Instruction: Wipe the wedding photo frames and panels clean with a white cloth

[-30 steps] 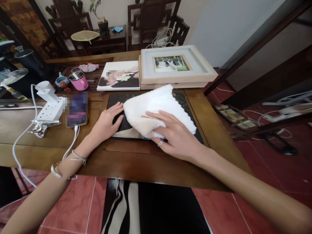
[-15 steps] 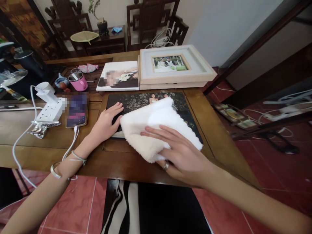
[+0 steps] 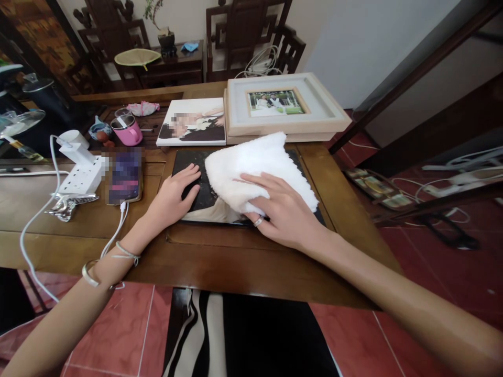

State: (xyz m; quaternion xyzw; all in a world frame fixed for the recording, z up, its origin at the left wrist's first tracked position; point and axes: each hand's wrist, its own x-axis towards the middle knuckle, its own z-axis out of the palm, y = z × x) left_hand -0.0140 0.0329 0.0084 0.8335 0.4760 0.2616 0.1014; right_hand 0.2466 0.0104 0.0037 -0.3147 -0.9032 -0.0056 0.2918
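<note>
A dark glossy photo print (image 3: 196, 195) lies flat on the wooden table (image 3: 165, 256) in front of me. My right hand (image 3: 281, 212) presses a fluffy white cloth (image 3: 259, 167) down on the print, fingers spread flat over the cloth. My left hand (image 3: 173, 196) rests flat on the print's left edge, fingers stretched out, holding nothing. The cloth covers most of the print's right and far part.
Behind the print lie a canvas photo (image 3: 192, 123) and stacked framed pictures (image 3: 281, 104). To the left are a phone on a cable (image 3: 123, 175), a white power strip (image 3: 80, 175), a pink mug (image 3: 126, 130). Chairs stand at the far side. Red tiled floor lies below.
My right hand pulled the cloth toward me off the print's near edge, then pushed it back away over the print. My left hand stayed put.
</note>
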